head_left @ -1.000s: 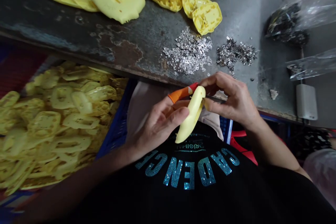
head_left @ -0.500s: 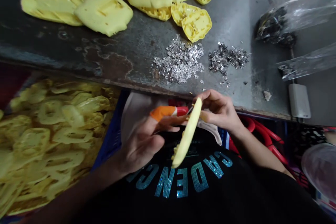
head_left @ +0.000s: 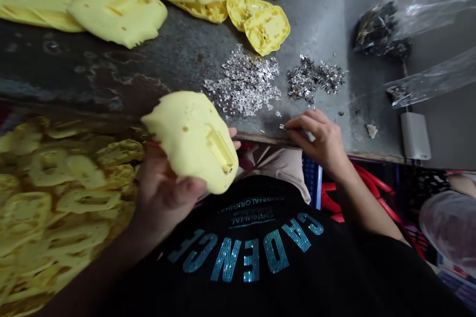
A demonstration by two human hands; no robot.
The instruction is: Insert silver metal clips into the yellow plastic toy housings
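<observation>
My left hand (head_left: 165, 195) grips a yellow plastic shell (head_left: 189, 143) from below and the side, its thumb on the near edge and its fingers mostly hidden behind. The shell's rounded outer face, with a long recess, is turned up toward me. At the table's front edge, my right hand (head_left: 322, 136) has thumb and forefinger closed on a small metal plate (head_left: 281, 127). Just beyond lie a heap of flat silver metal plates (head_left: 247, 81) and, to its right, a smaller heap of darker metal pieces (head_left: 314, 78).
More yellow shells (head_left: 122, 12) lie along the back of the grey table (head_left: 330, 15). A clear bag of dark parts (head_left: 383, 29) and a white box-shaped device (head_left: 415, 135) are at the right. Several yellow parts (head_left: 78, 198) fill a container at lower left.
The shell has moved left and turned from edge-on to show its broad outer face. My right hand has left the shell and come down at the table edge, on a small metal plate.
</observation>
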